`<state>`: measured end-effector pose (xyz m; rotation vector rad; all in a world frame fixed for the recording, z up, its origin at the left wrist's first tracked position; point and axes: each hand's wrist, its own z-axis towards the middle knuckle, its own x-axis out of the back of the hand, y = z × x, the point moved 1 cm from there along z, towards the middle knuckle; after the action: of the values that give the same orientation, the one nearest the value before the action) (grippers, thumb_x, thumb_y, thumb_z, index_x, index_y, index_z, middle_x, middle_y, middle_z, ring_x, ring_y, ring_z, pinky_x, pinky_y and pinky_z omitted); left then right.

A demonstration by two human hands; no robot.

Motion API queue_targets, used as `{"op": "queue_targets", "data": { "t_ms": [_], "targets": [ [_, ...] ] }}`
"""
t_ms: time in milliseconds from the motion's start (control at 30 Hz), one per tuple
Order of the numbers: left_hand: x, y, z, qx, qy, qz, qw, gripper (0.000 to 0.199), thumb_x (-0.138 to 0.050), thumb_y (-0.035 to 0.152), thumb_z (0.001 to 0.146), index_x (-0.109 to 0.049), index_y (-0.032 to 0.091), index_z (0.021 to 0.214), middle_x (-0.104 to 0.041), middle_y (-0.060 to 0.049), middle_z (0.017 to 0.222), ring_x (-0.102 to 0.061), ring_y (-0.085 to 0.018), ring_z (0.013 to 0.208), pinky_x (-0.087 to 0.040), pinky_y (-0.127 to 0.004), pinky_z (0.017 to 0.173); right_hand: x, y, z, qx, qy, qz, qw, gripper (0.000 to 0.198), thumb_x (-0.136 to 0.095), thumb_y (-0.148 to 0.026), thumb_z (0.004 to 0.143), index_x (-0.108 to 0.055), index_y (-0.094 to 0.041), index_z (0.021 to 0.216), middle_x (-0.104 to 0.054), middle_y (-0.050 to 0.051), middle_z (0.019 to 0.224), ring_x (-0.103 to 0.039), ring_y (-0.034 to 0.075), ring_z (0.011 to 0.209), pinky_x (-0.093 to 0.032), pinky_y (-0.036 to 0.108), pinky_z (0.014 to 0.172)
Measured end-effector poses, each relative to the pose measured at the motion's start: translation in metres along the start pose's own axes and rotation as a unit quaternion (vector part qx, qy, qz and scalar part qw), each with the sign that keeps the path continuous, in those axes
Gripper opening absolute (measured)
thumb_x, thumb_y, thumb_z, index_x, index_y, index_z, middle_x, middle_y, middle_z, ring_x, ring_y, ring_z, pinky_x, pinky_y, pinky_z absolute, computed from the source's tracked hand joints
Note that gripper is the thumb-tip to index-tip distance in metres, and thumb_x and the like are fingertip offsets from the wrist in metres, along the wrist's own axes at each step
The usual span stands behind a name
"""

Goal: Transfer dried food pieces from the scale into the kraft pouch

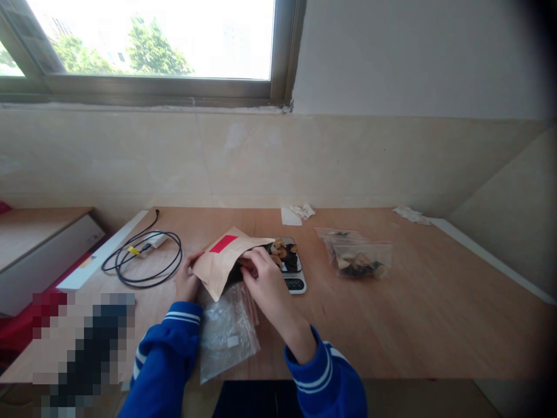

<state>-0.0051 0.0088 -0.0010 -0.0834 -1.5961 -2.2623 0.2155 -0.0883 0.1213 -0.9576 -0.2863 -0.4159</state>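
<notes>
Over by the little scale on the tabletop, we've got our left hand pinching the brown paper envelope while right-hand fingers curl into its mouth, so we reckon it's filling time, steadiness needed next.

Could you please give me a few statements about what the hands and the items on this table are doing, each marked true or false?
1. Both hands hold the brown paper bag with a red label. True: left hand, right hand.
2. The black cable lies right of the bag. False: it lies to its left.
3. Dark and tan pieces sit on the scale. True.
4. The filled plastic bag is in the right hand. False: it lies apart on the table.
</notes>
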Motion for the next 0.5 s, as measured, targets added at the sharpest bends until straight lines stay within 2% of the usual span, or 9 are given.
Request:
{"op": "queue_targets", "data": {
  "t_ms": [133, 233, 367, 500],
  "targets": [
    [0.0, 0.006, -0.001, -0.005, -0.011, 0.018, 1.0, 0.043, -0.063, 0.033, 0.068, -0.064, 0.016, 0.108, -0.067, -0.009, 0.108, -0.06, -0.028, 0.104, -0.045, -0.039, 0.093, 0.014, -0.006, -0.002, 0.009, 0.094, 0.073, 0.993, 0.022, -0.052, -0.015, 0.087, -0.06, -0.022, 0.106, -0.06, 0.006, 0.105, -0.06, 0.016, 0.088, -0.053, 0.028, 0.075],
    [0.0, 0.007, -0.001, 0.001, -0.007, 0.026, 1.0, 0.043, -0.06, 0.033, 0.068, -0.064, 0.016, 0.108, -0.068, -0.007, 0.105, -0.06, -0.028, 0.103, -0.045, -0.039, 0.093, 0.02, 0.002, -0.003, -0.039, 0.16, 0.136, 0.977, 0.022, -0.054, -0.027, 0.088, -0.058, -0.022, 0.109, -0.061, 0.006, 0.104, -0.058, 0.014, 0.076, -0.052, 0.028, 0.071],
    [0.0, 0.0, 0.001, 0.043, 0.048, 0.054, 0.996, 0.042, -0.059, 0.036, 0.066, -0.065, 0.016, 0.102, -0.068, -0.005, 0.093, -0.061, -0.026, 0.093, -0.047, -0.036, 0.084, 0.024, 0.034, -0.003, -0.154, 0.185, 0.297, 0.924, 0.03, -0.05, -0.038, 0.088, -0.055, -0.021, 0.113, -0.062, 0.003, 0.092, -0.049, 0.009, 0.056, -0.044, 0.023, 0.051],
    [0.0, -0.006, 0.002, 0.096, 0.064, 0.079, 0.99, 0.047, -0.063, 0.047, 0.067, -0.064, 0.013, 0.1, -0.068, -0.007, 0.087, -0.061, -0.026, 0.084, -0.047, -0.036, 0.077, 0.025, 0.071, -0.006, -0.22, 0.196, 0.412, 0.862, 0.024, -0.047, -0.04, 0.084, -0.057, -0.02, 0.094, -0.058, 0.0, 0.078, -0.04, 0.007, 0.048, -0.033, 0.02, 0.043]
  ]
}}
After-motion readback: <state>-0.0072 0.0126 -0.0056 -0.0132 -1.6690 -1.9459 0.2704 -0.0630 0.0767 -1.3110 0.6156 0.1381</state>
